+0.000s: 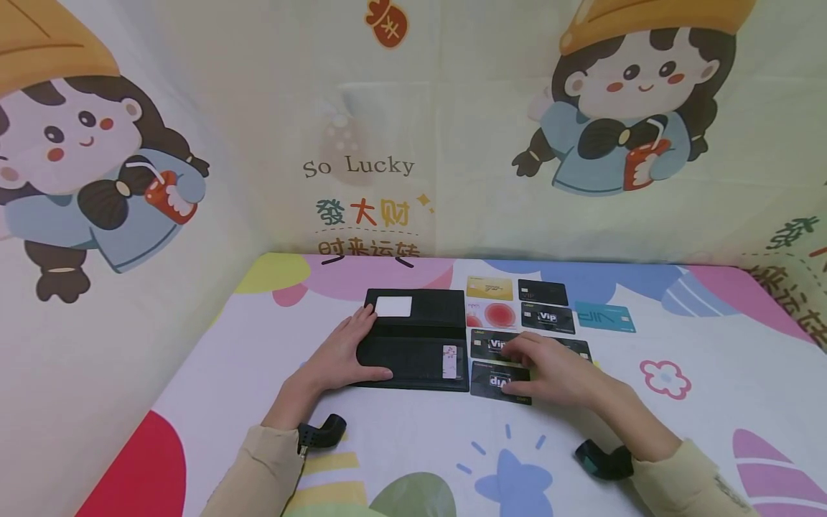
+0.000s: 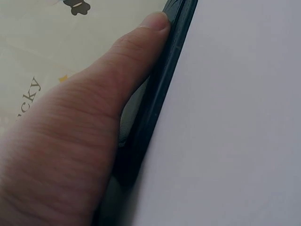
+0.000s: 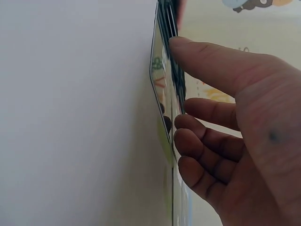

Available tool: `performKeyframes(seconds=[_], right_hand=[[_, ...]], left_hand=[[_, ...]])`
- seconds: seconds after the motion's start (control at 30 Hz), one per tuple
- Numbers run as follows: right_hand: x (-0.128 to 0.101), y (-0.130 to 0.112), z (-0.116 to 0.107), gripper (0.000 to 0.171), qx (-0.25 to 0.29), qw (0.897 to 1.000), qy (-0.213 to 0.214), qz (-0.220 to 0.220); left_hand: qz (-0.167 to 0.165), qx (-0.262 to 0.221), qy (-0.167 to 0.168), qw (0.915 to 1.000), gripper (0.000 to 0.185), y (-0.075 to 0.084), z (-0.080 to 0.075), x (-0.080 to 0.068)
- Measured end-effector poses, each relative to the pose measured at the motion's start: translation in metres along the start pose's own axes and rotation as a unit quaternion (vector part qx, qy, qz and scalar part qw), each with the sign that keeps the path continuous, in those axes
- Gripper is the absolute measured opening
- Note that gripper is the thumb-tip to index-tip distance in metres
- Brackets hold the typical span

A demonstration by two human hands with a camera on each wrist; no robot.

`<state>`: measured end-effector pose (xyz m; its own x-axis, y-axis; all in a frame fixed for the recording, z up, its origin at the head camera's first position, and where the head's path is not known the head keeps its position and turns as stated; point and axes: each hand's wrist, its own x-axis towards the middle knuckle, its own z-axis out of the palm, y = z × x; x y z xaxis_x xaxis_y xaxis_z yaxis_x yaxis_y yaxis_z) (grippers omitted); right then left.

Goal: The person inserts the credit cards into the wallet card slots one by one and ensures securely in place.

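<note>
A black wallet [image 1: 416, 337] lies spread flat on the table, with a white card [image 1: 393, 306] in its far half and a flowered card [image 1: 449, 361] in its near half. My left hand [image 1: 345, 352] presses flat on the wallet's left end, thumb along the near edge [image 2: 160, 103]. Just right of the wallet, my right hand [image 1: 549, 370] arches over two black VIP cards. Its thumb sits at the near edge of the nearer black VIP card [image 1: 491, 380] and its curled fingers reach over the far edge onto the other card [image 1: 487, 346]. The right wrist view shows thumb and bent fingertips [image 3: 188, 136] on the card edges [image 3: 162, 84].
More cards lie in rows behind my right hand: gold [image 1: 489, 288], black [image 1: 543, 292], red-and-white [image 1: 492, 314], another black VIP [image 1: 548, 317] and teal [image 1: 604, 317]. The tablecloth [image 1: 678, 402] is colourful. Printed fabric walls [image 1: 362, 165] close the back and both sides.
</note>
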<state>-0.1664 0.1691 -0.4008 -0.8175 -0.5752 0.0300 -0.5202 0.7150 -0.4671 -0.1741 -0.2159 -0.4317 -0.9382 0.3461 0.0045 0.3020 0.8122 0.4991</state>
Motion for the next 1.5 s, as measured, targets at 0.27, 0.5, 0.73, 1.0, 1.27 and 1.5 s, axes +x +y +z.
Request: performKeyframes(seconds=[0.27, 0.5, 0.73, 1.0, 1.27, 1.5], right_hand=[[-0.007, 0.003, -0.001, 0.049, 0.002, 1.000, 0.004, 0.007], [-0.013, 0.005, -0.001, 0.050, -0.001, 1.000, 0.009, -0.002], [-0.018, 0.006, -0.001, 0.051, -0.012, 1.000, 0.009, 0.013], [-0.021, 0.006, 0.000, 0.052, -0.017, 1.000, 0.011, 0.017], [-0.021, 0.002, -0.003, 0.052, -0.006, 1.000, -0.005, 0.028], [-0.021, 0.003, -0.002, 0.046, 0.002, 1.000, -0.010, 0.027]], left_hand=[[-0.005, -0.001, -0.001, 1.0000, 0.116, -0.001, -0.001, 0.000], [-0.005, -0.001, 0.002, 1.0000, 0.116, -0.001, 0.000, -0.001], [-0.003, -0.002, 0.001, 1.0000, 0.117, -0.001, 0.000, 0.000], [-0.002, -0.003, 0.000, 1.0000, 0.117, -0.001, 0.000, 0.000], [-0.006, -0.002, -0.001, 1.0000, 0.117, 0.000, 0.000, 0.000], [-0.004, 0.003, -0.002, 1.0000, 0.117, 0.000, 0.000, 0.000]])
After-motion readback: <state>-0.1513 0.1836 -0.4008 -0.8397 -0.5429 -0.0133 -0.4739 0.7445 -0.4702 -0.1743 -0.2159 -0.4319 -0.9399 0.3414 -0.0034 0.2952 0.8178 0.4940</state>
